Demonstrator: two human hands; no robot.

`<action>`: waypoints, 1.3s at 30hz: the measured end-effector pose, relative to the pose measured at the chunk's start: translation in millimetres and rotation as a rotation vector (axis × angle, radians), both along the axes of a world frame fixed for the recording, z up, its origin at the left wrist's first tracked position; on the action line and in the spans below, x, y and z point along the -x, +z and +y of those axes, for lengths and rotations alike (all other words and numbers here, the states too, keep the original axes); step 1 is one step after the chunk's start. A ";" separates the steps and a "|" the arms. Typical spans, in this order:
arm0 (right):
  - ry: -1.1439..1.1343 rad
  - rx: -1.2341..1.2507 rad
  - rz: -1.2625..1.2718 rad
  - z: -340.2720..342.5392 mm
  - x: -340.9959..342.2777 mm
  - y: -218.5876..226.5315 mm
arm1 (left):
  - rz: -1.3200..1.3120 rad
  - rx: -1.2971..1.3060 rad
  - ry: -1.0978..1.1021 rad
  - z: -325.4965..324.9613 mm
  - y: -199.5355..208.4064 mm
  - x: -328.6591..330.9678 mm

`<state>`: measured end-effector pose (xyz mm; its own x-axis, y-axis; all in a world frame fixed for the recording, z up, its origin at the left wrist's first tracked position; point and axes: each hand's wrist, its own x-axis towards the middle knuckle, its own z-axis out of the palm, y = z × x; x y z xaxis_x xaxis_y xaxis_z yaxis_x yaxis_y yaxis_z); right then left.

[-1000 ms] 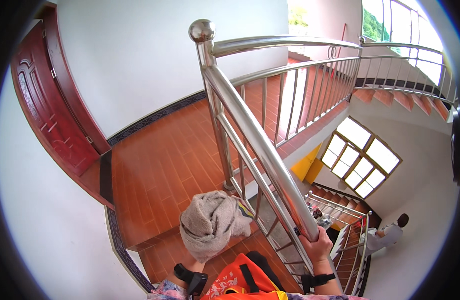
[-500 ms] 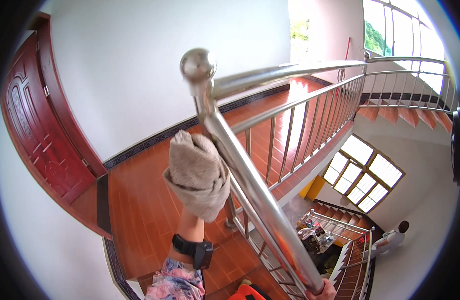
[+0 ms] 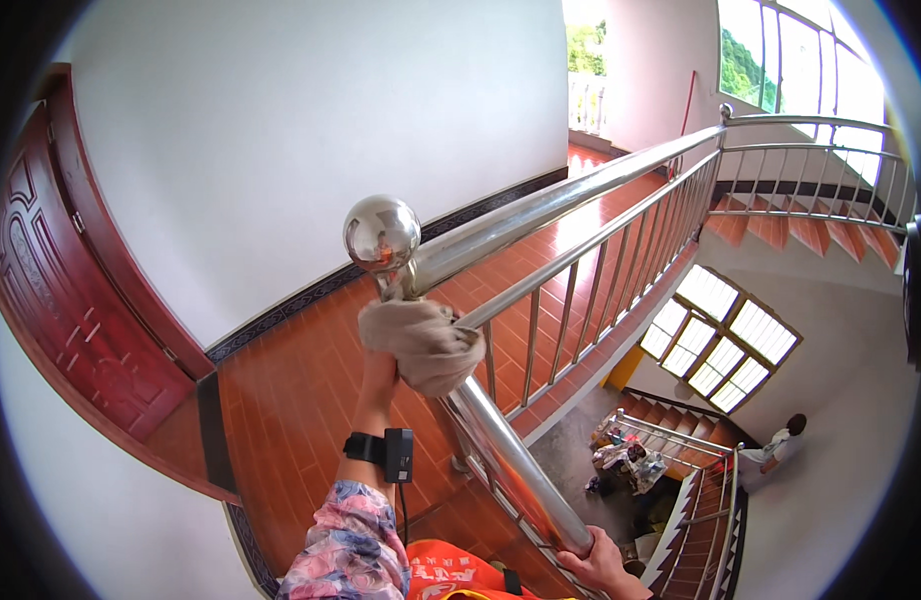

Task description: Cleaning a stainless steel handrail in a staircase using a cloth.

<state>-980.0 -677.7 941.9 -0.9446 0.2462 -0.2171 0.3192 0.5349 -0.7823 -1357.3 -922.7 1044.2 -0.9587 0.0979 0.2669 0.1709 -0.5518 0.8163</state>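
A grey-beige cloth [image 3: 431, 345] is draped over the top of the sloping steel handrail [image 3: 506, 460], just beneath the shiny ball finial [image 3: 382, 233]. My left hand [image 3: 382, 364] is closed on the cloth, pressing it round the rail; most of its fingers are hidden under the fabric. Lower down, at the bottom edge, my right hand [image 3: 603, 566] wraps around the same handrail. A black strap with a small box [image 3: 383, 453] and cable sits on my left wrist, above a floral sleeve.
Level railings [image 3: 601, 230] run back along the red-tiled landing [image 3: 301, 400]. A dark red door [image 3: 71, 290] stands at the left. Right of the rail the stairwell drops to lower stairs, where a person [image 3: 776, 445] stands by the wall and another [image 3: 631, 455] is farther down.
My left hand has carried the cloth from the rail's left side onto the rail under the ball. My right hand shows more fully, and the view has shifted, with the ball lower.
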 end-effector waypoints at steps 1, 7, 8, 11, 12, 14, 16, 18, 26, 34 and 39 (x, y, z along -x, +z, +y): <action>-0.070 -0.082 -0.093 0.1 5.4 4.5 | -0.101 -0.018 -0.067 -6.0 -22.5 -5.1; 0.160 -0.144 0.185 -19.4 46.2 22.0 | -0.215 0.158 0.044 -6.8 -153.4 -31.5; 0.143 -0.170 0.191 -29.0 58.1 35.8 | -0.089 0.281 0.187 -2.2 -151.7 -27.2; 0.029 -0.220 0.047 -32.8 71.6 55.8 | 0.226 0.484 0.455 37.5 -88.9 -16.6; -0.012 -0.282 0.117 -34.9 74.3 49.0 | 0.338 0.541 0.547 37.4 -83.9 -11.6; -0.042 -0.321 0.154 -39.4 73.0 41.8 | 0.371 0.644 0.568 31.5 -100.6 -0.3; -0.063 -0.360 0.199 -45.9 75.4 43.9 | 0.250 0.648 0.517 25.7 -138.4 4.7; -0.088 -0.364 0.304 -50.1 79.2 46.5 | 0.076 0.585 0.429 19.5 -178.5 1.1; -0.140 -0.390 0.319 -50.5 84.9 42.3 | -0.537 0.079 -0.269 -47.8 -225.8 6.6; -0.126 -0.379 0.314 -54.5 82.4 43.6 | -0.718 0.149 -0.432 -72.1 -245.1 17.9; -0.139 -0.399 0.312 -55.9 80.6 45.5 | -0.783 0.276 -0.373 -49.9 -277.9 6.4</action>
